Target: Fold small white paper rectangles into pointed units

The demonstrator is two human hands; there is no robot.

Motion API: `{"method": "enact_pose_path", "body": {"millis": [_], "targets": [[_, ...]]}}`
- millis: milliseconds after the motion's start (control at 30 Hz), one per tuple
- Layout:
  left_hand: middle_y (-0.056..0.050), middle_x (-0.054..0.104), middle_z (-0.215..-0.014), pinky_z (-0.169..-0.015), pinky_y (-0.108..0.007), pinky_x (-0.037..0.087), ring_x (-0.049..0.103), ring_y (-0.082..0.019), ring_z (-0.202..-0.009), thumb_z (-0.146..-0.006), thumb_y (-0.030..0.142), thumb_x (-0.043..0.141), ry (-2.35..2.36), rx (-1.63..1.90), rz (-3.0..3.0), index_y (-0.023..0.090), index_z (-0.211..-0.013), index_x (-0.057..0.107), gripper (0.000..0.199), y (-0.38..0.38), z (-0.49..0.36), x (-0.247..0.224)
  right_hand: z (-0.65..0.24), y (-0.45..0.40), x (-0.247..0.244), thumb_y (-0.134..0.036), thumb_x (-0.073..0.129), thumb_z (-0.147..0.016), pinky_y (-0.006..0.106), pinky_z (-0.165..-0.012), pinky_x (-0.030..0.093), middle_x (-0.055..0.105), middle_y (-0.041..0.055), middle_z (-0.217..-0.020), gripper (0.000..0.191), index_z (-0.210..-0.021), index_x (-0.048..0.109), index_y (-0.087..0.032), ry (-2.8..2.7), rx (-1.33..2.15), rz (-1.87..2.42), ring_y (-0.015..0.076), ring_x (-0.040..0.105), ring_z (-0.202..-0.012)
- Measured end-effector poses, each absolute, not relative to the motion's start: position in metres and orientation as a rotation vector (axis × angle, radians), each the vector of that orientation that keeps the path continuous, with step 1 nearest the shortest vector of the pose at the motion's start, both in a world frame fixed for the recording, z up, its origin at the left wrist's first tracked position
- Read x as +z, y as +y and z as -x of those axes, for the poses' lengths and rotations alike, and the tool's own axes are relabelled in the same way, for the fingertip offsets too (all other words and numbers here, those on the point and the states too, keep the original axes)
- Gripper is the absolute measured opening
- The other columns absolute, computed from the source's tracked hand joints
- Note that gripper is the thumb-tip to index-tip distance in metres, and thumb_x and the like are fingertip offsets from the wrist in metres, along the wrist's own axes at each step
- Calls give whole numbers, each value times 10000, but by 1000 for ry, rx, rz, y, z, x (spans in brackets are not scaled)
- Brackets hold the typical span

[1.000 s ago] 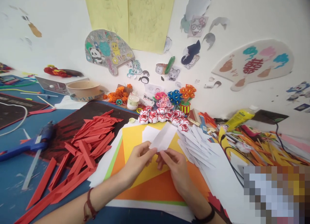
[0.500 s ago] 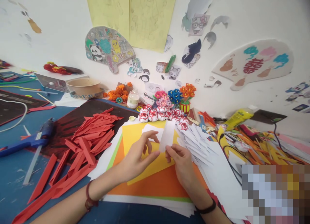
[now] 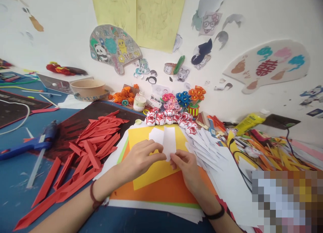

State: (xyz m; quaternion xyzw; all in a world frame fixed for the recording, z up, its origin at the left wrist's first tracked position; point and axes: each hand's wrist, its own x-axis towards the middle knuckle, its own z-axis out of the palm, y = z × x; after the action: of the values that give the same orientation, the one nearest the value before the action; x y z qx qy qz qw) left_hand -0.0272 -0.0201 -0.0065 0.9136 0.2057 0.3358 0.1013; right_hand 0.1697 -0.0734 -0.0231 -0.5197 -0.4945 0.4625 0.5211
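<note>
My right hand [image 3: 185, 164] pinches the lower right corner of a white paper strip [image 3: 170, 142] between thumb and finger. The strip stands up over a yellow sheet [image 3: 151, 176], its lower end towards me. At the strip's lower left corner, my left hand [image 3: 142, 157] has its thumb and forefinger closed on the edge, the other fingers curled. Another piece of white paper [image 3: 155, 135] lies on the yellow sheet just left of the strip, partly hidden. Beneath the yellow sheet is an orange sheet [image 3: 146, 196], with green and white paper below it.
Folded red paper strips [image 3: 98, 139] and a blue glue gun [image 3: 41, 142] lie to the left. Folded white strips [image 3: 205, 149] are heaped to the right. Red-and-white paper pieces [image 3: 170, 118] and paper flowers [image 3: 183, 100] stand at the back, near a small bottle [image 3: 139, 102].
My left hand has come in from apart, its fingers closing on the strip's lower left corner. The strip has turned more upright and shifted slightly left in my right hand.
</note>
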Motion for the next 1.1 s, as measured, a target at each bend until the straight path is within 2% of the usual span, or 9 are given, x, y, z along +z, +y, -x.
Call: {"method": "enact_pose_path", "body": {"millis": [133, 233, 367, 433, 500, 567, 867, 1100], "targets": [[-53, 589, -916, -764, -311, 363, 486, -188, -832, -944, 194, 499, 759, 1051, -2458, 240, -876, 698, 216, -24, 22, -3, -166, -76, -24, -417, 676, -808, 270, -546, 453, 639, 16, -624, 280, -656, 683, -182, -1215, 1077, 1220, 144, 546, -533], [-56, 568, -1010, -837, -322, 388, 486, -213, -948, -903, 275, 594, 853, 1096, -2132, 246, -973, 667, 105, -28, 16, 0, -161, -80, -24, -407, 688, -808, 285, -585, 498, 657, 24, -633, 245, -712, 713, -183, -1180, 1049, 1201, 170, 605, -583], [-53, 580, -1090, -791, -292, 404, 492, -186, -870, -834, 357, 686, 892, 1105, -1783, 270, -1234, 540, 435, -32, 9, -2, -155, -84, -23, -394, 708, -795, 308, -620, 536, 685, 29, -652, 207, -765, 738, -192, -1111, 1044, 1207, 188, 650, -606], [-41, 610, -1008, -761, -276, 395, 501, -175, -824, -839, 362, 673, 896, 1063, -1716, 246, -1162, 592, 352, -32, 6, -4, -154, -85, -24, -391, 716, -788, 317, -626, 545, 696, 32, -655, 196, -782, 744, -197, -1091, 1035, 1222, 196, 661, -611], [-33, 636, -906, -742, -268, 382, 514, -177, -811, -858, 357, 640, 888, 1032, -1720, 216, -960, 663, 175, -33, 4, -6, -155, -84, -25, -387, 722, -782, 325, -635, 551, 707, 37, -671, 192, -810, 750, -199, -1081, 1030, 1228, 203, 669, -626], [-29, 647, -838, -729, -265, 373, 519, -177, -795, -872, 352, 615, 897, 1035, -1733, 200, -819, 666, 169, -34, 3, -6, -155, -84, -26, -381, 732, -772, 326, -635, 554, 711, 41, -678, 194, -815, 753, -193, -1068, 1039, 1221, 205, 671, -632], [-13, 633, -781, -691, -260, 359, 501, -162, -739, -886, 369, 593, 983, 1010, -1719, 193, -785, 650, 212, -39, 2, -8, -153, -82, -27, -399, 777, -711, 318, -585, 551, 704, 40, -653, 233, -769, 738, -177, -1016, 1142, 1223, 201, 664, -586], [-11, 623, -735, -665, -254, 355, 489, -159, -708, -865, 372, 611, 1003, 1020, -1661, 186, -738, 652, 229, -39, 2, -7, -154, -82, -26, -436, 756, -728, 318, -571, 538, 705, 49, -644, 262, -758, 736, -176, -1046, 1167, 1224, 197, 647, -573]]}}
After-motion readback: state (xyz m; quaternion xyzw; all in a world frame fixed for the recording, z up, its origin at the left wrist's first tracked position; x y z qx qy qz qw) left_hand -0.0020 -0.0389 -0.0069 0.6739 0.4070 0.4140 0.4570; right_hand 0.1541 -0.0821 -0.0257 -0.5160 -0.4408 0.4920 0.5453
